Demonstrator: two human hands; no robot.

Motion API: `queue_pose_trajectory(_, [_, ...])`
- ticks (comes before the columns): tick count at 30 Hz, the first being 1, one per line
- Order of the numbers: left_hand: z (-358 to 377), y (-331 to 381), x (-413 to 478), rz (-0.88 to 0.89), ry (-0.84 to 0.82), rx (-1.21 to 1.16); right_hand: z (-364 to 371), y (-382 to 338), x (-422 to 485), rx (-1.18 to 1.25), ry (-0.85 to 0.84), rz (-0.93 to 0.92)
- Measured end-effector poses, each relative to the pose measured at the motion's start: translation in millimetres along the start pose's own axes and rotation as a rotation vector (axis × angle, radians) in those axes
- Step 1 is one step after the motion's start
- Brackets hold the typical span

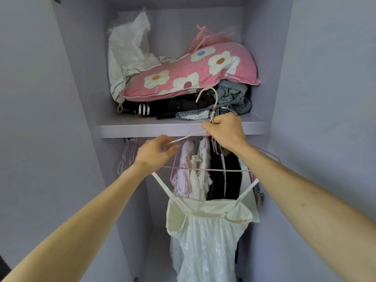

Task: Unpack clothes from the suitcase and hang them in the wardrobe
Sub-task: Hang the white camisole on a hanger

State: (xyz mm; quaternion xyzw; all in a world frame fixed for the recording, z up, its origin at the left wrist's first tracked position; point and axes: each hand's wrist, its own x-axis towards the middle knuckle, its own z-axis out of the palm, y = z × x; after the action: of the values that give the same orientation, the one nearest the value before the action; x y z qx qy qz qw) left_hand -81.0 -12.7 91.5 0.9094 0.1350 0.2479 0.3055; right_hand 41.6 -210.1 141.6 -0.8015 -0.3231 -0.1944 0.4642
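Open lilac wardrobe, with a white strappy dress on a pale wire hanger held just below its shelf.
Both arms reach up and forward. The hanger's bar lies level, left to right, hook upward. The right hand curls its fingers round the neck, and the left hand pinches the left sloping wire.

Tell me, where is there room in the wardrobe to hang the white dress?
The barest gap looks to be under the shelf, between the empty hangers and the pale tops, behind the left hand. From the pale tops to the black clothes it is packed. The shelf top is piled full.
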Motion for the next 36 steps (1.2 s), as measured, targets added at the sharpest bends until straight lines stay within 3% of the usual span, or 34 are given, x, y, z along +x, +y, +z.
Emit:
queue_pose_trajectory(3, [17.0,39.8,2.8,0.165,0.049,0.094,1.5,-4.1,-1.8,-0.013,0.014,-0.051])
queue_pose_trajectory(6, [26.4,45.8,6.6,0.187,0.089,0.047,-10.3,3.0,-10.3,-0.054,0.019,-0.075])
queue_pose_trajectory(12, [17.3,27.7,8.8,0.146,0.222,-0.048,-46.9,52.6,-36.2,-0.521,-0.132,-0.074])
queue_pose_trajectory(16, [3.1,26.5,15.4,0.109,0.256,-0.026,-51.3,84.0,-48.4,-0.332,-0.161,-0.017])
queue_pose_trajectory(20, [0.3,20.4,27.7,0.073,0.312,-0.002,-47.7,55.5,-44.1,-0.383,0.012,-0.063])
queue_pose_trajectory(23, [9.0,8.4,22.2,-0.064,0.565,0.045,-47.7,30.6,-31.4,-0.37,0.078,-0.046])
queue_pose_trajectory(26, [25.5,-10.3,-4.0,-0.271,0.779,-0.217,-58.5,14.2,-13.3,-0.235,0.15,0.005])
queue_pose_trajectory(30, [44.2,-50.8,-21.0,-0.548,0.6,-0.643,-78.7,-10.6,6.8,-0.066,0.258,0.028])
queue_pose_trajectory(36, [48.0,-46.9,-7.1,-0.462,0.295,-0.719,-104.2,-36.9,24.7,0.073,0.38,0.065])
